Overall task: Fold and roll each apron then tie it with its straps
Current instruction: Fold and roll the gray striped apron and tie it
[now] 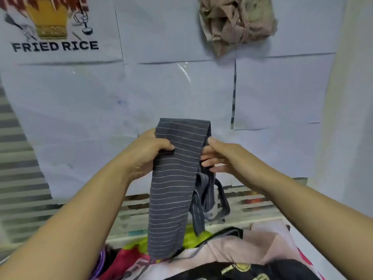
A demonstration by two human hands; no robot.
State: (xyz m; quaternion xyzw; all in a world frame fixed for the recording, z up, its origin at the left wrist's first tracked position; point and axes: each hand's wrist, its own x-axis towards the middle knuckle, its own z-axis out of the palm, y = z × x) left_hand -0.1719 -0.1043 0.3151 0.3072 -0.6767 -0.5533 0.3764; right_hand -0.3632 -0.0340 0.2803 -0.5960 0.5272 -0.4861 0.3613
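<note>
A grey apron with thin white stripes (173, 186) is folded into a long narrow strip and held up above the table's near edge. My left hand (145, 154) grips its left edge near the top, thumb across the front. My right hand (220, 156) holds the right edge at the same height, fingers tucked behind the cloth. The lower end hangs down toward the pile below. Its dark straps (220, 199) dangle in a loop on the right side. A rolled, tied pinkish-beige apron (236, 23) lies at the far side of the table.
White paper sheets (177, 93) cover the table, one printed "FRIED RICE" (55, 46) at the far left. Below the held apron lies a pile of cloth: pink (260, 245), yellow-green (193, 237), magenta and black pieces. A striped surface shows at the left.
</note>
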